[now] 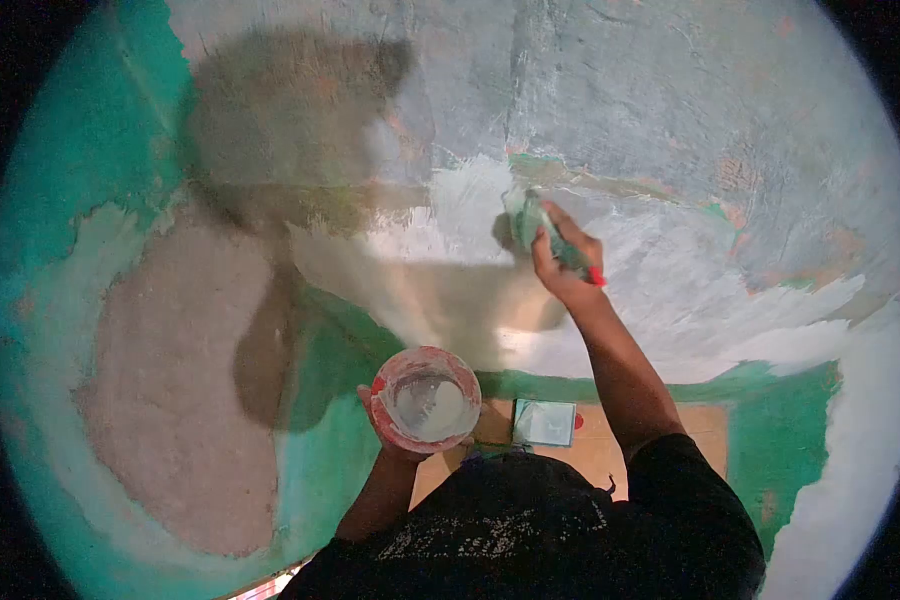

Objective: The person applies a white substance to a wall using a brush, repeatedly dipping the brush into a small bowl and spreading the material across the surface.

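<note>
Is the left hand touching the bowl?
Touching. The head view shows the left hand cupping the bowl from below, thumb on its rim.

Left hand (382, 425) low, fingers curled gripping; right arm outstretched, right hand (562, 262) clenched.

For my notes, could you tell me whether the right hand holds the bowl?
No, the left hand holds the bowl; the right hand grips a scraper.

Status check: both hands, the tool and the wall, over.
Left hand gripping tub of white paste. Right hand pressing putty knife against wall. Nothing blocking the blade.
</note>
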{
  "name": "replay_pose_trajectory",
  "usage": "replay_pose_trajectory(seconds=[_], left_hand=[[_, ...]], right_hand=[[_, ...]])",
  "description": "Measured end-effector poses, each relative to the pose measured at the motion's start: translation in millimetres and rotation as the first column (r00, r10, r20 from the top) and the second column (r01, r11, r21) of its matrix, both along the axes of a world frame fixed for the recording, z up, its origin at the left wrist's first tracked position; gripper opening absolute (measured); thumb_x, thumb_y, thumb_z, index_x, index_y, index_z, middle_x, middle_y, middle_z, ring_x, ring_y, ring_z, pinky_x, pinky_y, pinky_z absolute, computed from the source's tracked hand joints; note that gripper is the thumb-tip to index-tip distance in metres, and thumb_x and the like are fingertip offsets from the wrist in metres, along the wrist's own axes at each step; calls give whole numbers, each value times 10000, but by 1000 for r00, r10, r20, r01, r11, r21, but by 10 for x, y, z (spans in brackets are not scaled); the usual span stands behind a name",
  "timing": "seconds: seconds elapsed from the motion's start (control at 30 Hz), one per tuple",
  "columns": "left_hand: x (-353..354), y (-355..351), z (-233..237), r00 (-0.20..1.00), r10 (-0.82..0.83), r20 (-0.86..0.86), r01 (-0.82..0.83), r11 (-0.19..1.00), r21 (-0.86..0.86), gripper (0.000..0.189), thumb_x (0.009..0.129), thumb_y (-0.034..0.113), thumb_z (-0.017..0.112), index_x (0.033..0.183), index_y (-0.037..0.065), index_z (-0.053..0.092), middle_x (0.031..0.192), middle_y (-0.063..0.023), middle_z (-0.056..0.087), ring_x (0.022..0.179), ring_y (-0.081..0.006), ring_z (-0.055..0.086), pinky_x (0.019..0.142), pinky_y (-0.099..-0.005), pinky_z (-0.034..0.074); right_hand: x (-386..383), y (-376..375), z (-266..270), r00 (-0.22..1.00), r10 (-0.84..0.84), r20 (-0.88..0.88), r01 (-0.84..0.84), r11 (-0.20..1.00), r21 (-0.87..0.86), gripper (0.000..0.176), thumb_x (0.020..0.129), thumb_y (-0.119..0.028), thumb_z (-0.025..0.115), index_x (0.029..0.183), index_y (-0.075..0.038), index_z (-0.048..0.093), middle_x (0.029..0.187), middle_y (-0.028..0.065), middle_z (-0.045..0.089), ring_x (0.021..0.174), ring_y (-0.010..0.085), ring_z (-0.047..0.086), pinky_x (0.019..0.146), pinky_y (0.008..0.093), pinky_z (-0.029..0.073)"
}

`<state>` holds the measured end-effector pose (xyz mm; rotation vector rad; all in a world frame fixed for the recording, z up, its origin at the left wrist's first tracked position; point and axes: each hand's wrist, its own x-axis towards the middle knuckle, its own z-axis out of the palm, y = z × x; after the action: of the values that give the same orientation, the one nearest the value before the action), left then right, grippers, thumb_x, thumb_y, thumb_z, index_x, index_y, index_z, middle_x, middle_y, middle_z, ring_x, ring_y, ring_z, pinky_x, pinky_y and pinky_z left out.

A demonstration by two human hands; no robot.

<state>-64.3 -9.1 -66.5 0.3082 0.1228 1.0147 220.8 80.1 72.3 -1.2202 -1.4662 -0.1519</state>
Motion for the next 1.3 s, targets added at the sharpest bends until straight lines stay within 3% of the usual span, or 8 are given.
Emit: replay_pose_trajectory(seconds=[0.1,0.13,0.27,0.47,0.53,0.63,0.7,1.3], left_hand=[[35,-35,93,996,-28,86,28,1000,8,1031,727,892,411,1449,158,366,1476,-179,370,1292,-436,434,972,-680,424],[22,-37,75,989,-79,124,76,997,29,1029,730,890,409,1451,157,361,1477,-180,366,1293,-438,433,964,-690,422],[45,23,169,941,-212,263,187,975,117,1022,740,882,408,1458,156,345,1484,-184,350,1295,-453,424,946,-728,406],[90,-8,150,873,-159,461,153,987,52,996,747,869,424,1452,168,364,1474,-177,372,1296,-434,429,1000,-719,355],[75,22,103,920,-150,361,134,989,68,987,747,868,426,1448,175,375,1469,-174,384,1295,-428,431,1017,-712,343],[2,123,-36,992,-112,65,107,991,84,980,742,873,425,1440,185,394,1463,-172,398,1294,-430,432,1031,-705,332],[-8,133,-67,997,-58,47,59,998,-19,982,737,878,427,1435,187,402,1464,-171,400,1294,-439,427,1038,-705,324],[53,280,-81,851,-353,389,301,935,190,1035,689,853,541,1459,187,355,1476,-230,329,1296,-536,370,923,-790,373]], right_hand=[[11,-27,-260,956,-34,292,104,968,-228,326,881,-119,617,1180,9,635,956,202,704,860,195,710,754,285,532],[47,15,-357,936,-48,348,131,967,-220,364,831,-230,660,1140,-37,658,879,199,689,739,304,712,694,366,557],[66,-173,-218,987,162,1,-158,966,-203,373,868,-178,647,1204,-17,634,1000,215,699,842,283,723,725,329,547],[6,-454,371,993,-72,92,73,997,-15,388,891,-132,647,1251,4,597,1090,231,681,894,282,722,768,319,550],[-52,-605,572,989,-149,12,147,955,-258,407,875,-118,667,1257,0,595,1092,227,678,965,291,706,827,334,551],[-34,-471,587,932,-183,313,127,974,189,434,852,-92,674,1279,-73,603,1085,195,685,978,299,697,812,359,566],[-66,-386,594,914,-101,394,35,985,171,504,835,-67,660,1326,-135,572,1181,176,652,1051,307,665,826,370,566],[565,-792,806,681,-137,720,400,892,-208,706,774,-37,595,1427,-264,454,1399,94,531,1261,300,533,911,394,544]])
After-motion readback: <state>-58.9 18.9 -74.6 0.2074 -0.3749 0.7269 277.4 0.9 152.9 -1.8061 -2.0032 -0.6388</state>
